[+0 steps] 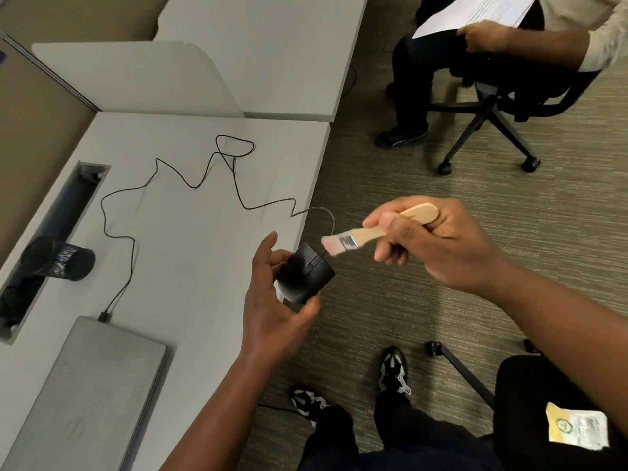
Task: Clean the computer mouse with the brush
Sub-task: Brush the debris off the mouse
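Observation:
A black wired computer mouse [307, 271] sits in my left hand [272, 300], held off the desk's right edge with thumb and fingers curled around its sides. My right hand [431, 239] grips the wooden handle of a small flat brush [363, 234]. The pale bristles [331, 245] point left and hover just above the mouse's front end, near where the cord leaves it. The bristles look motion-blurred. The mouse's black cord [190, 185] snakes across the grey desk [190, 232] to a closed laptop.
A closed grey laptop [91, 392] lies at the desk's near left. A black mesh cup [59, 258] lies on its side by a cable slot [51, 239]. A seated person on a rolling chair [492, 107] holds papers at top right. Carpet lies below.

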{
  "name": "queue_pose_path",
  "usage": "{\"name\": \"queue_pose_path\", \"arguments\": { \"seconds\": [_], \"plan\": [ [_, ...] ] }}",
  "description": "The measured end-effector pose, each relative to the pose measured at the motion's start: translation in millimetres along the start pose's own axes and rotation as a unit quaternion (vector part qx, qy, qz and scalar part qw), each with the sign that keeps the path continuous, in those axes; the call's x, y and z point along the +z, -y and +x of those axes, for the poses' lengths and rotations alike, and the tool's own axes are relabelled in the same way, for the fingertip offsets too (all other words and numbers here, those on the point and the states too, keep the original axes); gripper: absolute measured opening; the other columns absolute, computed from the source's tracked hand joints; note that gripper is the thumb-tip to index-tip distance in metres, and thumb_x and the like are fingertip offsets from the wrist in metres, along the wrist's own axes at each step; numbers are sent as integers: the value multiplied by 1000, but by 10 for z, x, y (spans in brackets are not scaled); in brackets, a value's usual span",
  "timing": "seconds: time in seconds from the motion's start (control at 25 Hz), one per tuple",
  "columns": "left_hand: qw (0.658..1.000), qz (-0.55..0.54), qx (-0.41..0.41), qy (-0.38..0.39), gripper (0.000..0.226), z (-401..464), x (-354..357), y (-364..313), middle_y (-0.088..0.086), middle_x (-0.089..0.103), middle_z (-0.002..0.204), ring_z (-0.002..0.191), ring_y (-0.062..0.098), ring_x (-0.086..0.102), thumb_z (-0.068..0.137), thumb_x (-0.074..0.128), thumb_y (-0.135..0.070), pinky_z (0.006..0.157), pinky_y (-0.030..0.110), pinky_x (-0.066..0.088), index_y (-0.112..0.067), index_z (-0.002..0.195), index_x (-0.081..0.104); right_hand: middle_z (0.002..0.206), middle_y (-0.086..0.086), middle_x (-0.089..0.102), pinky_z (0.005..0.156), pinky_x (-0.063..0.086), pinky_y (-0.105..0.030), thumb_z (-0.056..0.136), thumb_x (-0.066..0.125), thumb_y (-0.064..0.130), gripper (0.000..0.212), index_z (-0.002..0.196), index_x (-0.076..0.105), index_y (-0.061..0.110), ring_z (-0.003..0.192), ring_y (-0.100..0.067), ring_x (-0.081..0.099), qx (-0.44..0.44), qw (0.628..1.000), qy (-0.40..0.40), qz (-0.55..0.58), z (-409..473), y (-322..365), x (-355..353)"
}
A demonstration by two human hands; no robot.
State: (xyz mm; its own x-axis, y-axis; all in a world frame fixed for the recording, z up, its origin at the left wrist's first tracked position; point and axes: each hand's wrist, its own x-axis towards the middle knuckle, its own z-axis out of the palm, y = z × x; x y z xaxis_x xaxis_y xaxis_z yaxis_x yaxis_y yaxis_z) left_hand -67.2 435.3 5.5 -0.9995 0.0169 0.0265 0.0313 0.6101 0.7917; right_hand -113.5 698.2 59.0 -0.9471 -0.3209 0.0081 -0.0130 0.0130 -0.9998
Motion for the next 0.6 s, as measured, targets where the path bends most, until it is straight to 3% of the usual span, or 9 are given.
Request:
{"name": "queue_pose_path", "arguments": {
  "seconds": [0.08, 0.4, 0.52, 0.6],
  "plan": [
    [1000, 10, 3, 4, 118, 1, 16, -19, -16, 59, 126, 121, 11, 64, 72, 93, -4, 89, 1, 44, -51, 154, 21, 84, -15, 76, 63, 57, -27, 104, 56, 30, 28, 114, 71, 8, 73, -22, 73, -4, 1000, -14, 3, 32, -18, 81],
    [999, 16, -27, 9, 122, 16, 31, -15, -38, 53, 122, 117, -2, 62, 70, 97, -12, 87, 3, 47, -54, 154, 17, 76, -2, 77, 64, 59, -32, 101, 56, 39, 28, 105, 73, 17, 70, -16, 73, 28, 993, 45, -101, -38, -72, 59],
    [1000, 18, -24, 6, 122, 62, -2, -22, -29, 55, 123, 116, -4, 61, 70, 96, -11, 91, 8, 47, -52, 155, 18, 75, -6, 76, 63, 56, -25, 96, 55, 38, 29, 103, 73, 16, 68, -17, 72, 52, 993, 57, -84, -76, -47, 44],
    [999, 26, -22, 13, 121, 71, -9, -40, -20, 57, 126, 118, 2, 62, 71, 94, -11, 92, 13, 46, -52, 155, 17, 77, -9, 76, 62, 55, -25, 101, 54, 31, 27, 108, 72, 12, 67, -19, 72, 7, 998, 2, -65, -37, -47, 55]
  ]
}}
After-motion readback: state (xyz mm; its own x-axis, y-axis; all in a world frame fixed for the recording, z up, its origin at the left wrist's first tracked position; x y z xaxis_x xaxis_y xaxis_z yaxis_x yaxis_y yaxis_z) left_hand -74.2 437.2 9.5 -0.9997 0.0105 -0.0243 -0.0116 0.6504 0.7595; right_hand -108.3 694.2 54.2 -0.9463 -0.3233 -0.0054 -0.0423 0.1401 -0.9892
